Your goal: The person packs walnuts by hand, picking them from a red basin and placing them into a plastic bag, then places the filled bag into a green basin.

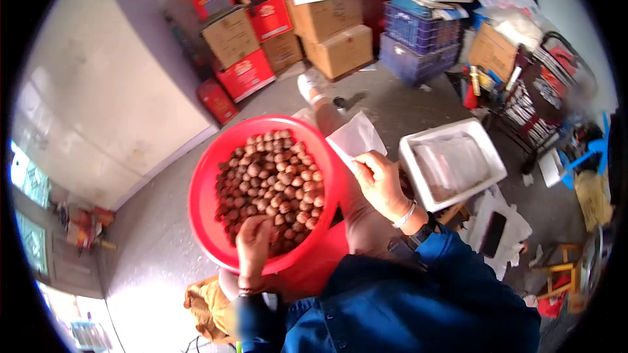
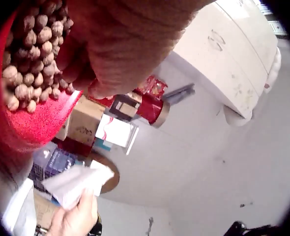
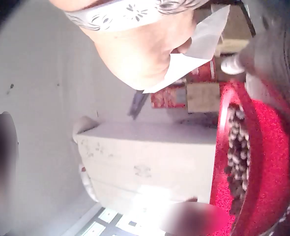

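A round red basin (image 1: 204,222) holds a heap of brown walnuts (image 1: 281,176). My left hand (image 1: 254,242) reaches over its near rim, with its bent fingers down at the walnuts. Whether a walnut lies between those fingers I cannot tell. To the right of the basin, my right hand (image 1: 383,183) pinches a thin white bag (image 1: 358,138) by its edge, between thumb and fingers. In the left wrist view the bag (image 2: 76,184) stands up from the fingertips, its surface creased. The right wrist view shows it (image 3: 206,42) jutting out beyond the hand.
A white foam box (image 1: 408,176) with flat clear packets stands right of the right hand. Beyond lie stacked cartons (image 1: 340,52) and blue crates (image 1: 418,52). A phone (image 1: 493,234) rests on white plastic at the right. A white cabinet (image 1: 118,91) stands at the left.
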The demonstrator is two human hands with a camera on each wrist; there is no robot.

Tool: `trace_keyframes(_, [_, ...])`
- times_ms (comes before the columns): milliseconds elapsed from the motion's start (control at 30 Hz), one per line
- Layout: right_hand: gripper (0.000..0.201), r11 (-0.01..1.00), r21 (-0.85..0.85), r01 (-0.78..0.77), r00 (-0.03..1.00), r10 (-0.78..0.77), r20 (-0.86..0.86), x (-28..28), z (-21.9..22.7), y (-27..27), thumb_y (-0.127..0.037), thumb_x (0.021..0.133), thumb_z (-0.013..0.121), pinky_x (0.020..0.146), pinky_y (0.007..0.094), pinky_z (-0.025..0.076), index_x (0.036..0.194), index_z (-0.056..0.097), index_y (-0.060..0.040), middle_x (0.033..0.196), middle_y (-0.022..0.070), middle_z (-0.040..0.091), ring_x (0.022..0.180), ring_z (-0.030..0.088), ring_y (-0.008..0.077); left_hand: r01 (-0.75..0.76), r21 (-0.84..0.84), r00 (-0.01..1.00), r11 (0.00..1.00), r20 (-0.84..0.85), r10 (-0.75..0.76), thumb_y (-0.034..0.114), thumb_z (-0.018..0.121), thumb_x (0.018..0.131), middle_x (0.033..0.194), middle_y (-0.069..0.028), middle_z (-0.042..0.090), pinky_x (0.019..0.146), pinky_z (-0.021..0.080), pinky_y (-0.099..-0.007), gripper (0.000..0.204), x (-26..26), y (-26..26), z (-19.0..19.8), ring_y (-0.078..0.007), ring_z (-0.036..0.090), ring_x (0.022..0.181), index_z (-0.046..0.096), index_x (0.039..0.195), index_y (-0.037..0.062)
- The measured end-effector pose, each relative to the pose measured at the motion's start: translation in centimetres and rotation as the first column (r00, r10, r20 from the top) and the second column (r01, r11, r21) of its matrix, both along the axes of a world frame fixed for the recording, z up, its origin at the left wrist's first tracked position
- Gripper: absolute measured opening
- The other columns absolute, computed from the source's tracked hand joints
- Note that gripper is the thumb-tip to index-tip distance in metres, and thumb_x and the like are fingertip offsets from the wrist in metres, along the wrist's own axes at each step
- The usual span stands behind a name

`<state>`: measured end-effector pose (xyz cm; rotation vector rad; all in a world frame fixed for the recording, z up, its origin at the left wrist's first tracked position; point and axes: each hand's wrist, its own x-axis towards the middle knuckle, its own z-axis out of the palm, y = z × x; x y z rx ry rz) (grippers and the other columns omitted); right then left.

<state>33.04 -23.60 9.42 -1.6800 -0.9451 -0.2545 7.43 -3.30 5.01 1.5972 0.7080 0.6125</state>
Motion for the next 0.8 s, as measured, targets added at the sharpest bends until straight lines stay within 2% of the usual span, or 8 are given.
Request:
trace_keyframes(133, [0.008,0.952,-0.069,-0.300,0.954,0.299,-0.023,-5.7,0.1,4.1,-0.008,0.092,0.070,0.071,0.0429,0.053,0.090,0.063,-0.0044,0.083,0.0139,0.066,0.079,0.066,0.0347,0.115,-0.060,0.992,0.992,0.063,-0.111,0.010,0.063,0.102,0.091,-0.0029,0.069,0.075,0.056,-0.0250,0.018,2.0,-3.8,3.3,-0.0105,0.066,0.082,0.064,0.116,-0.0016])
trace_keyframes(200, [0.007,0.921,-0.071,-0.383,0.923,0.385,0.013,-8.2,-0.9,5.7,-0.004,0.089,0.068,0.071,0.0455,0.053,0.090,0.062,-0.0046,0.083,0.0143,0.064,0.079,0.065,0.0361,0.191,-0.290,0.958,0.938,0.265,-0.113,0.013,0.062,0.104,0.100,-0.0050,0.069,0.080,0.058,-0.0275,0.024,2.3,-4.6,2.3,-0.0126,0.068,0.090,0.060,0.122,-0.0022])
trace_keyframes(233, [0.006,0.905,-0.069,-0.419,0.906,0.422,0.033,-9.1,-1.0,6.1,-0.003,0.089,0.067,0.072,0.0459,0.053,0.091,0.062,-0.0043,0.085,0.0150,0.065,0.080,0.065,0.0368,0.222,-0.247,0.928,0.943,0.349,-0.127,0.017,0.061,0.105,0.108,-0.0072,0.068,0.083,0.059,-0.0301,0.026,2.6,-4.6,2.0,-0.0144,0.068,0.095,0.057,0.124,-0.0010])
trace_keyframes(333, [0.009,0.873,-0.084,-0.481,0.871,0.487,0.063,-10.3,-1.6,7.1,0.001,0.092,0.062,0.073,0.0437,0.055,0.099,0.063,-0.0030,0.089,0.0157,0.067,0.085,0.068,0.0369,0.197,-0.405,0.937,0.893,0.347,-0.049,0.018,0.058,0.107,0.107,-0.0071,0.068,0.086,0.060,-0.0330,0.025,1.4,-4.4,1.8,-0.0150,0.068,0.097,0.056,0.125,0.0002])
trace_keyframes(467, [0.006,0.816,-0.078,-0.572,0.818,0.562,-0.119,-11.0,-1.5,7.9,-0.007,0.094,0.063,0.074,0.0437,0.054,0.096,0.065,-0.0017,0.091,0.0187,0.068,0.085,0.068,0.0378,0.102,-0.452,0.942,0.886,0.330,0.060,0.018,0.057,0.107,0.103,-0.0054,0.069,0.080,0.059,-0.0291,0.022,0.4,-4.0,1.3,-0.0124,0.067,0.091,0.059,0.120,0.0002])
trace_keyframes(567, [0.008,0.795,-0.098,-0.599,0.797,0.579,-0.173,-11.0,-1.6,8.6,-0.009,0.095,0.063,0.071,0.0436,0.054,0.095,0.065,-0.0010,0.088,0.0192,0.070,0.082,0.069,0.0378,-0.039,-0.298,0.959,0.954,0.256,0.119,0.017,0.056,0.108,0.094,-0.0024,0.069,0.071,0.055,-0.0260,0.018,0.2,-3.2,-0.6,-0.0092,0.064,0.080,0.062,0.108,0.0002])
trace_keyframes(633, [0.010,0.796,-0.110,-0.595,0.800,0.576,-0.167,-11.0,-2.0,9.5,-0.010,0.095,0.064,0.070,0.0437,0.054,0.094,0.066,-0.0009,0.086,0.0193,0.070,0.081,0.070,0.0378,-0.124,-0.041,0.977,0.991,0.172,0.129,0.015,0.056,0.106,0.083,-0.0020,0.066,0.064,0.051,-0.0265,0.019,-0.2,-2.7,-1.0,-0.0080,0.058,0.073,0.062,0.095,0.0008])
trace_keyframes(800, [0.013,0.780,-0.100,-0.618,0.774,0.581,-0.253,-11.4,-2.0,11.3,-0.012,0.094,0.065,0.069,0.0420,0.055,0.090,0.066,-0.0001,0.083,0.0189,0.072,0.079,0.072,0.0357,-0.263,0.197,0.965,0.944,0.065,0.255,0.012,0.057,0.101,0.077,-0.0083,0.063,0.063,0.051,-0.0301,0.015,-1.0,-1.4,-0.9,-0.0125,0.059,0.070,0.059,0.092,0.0005])
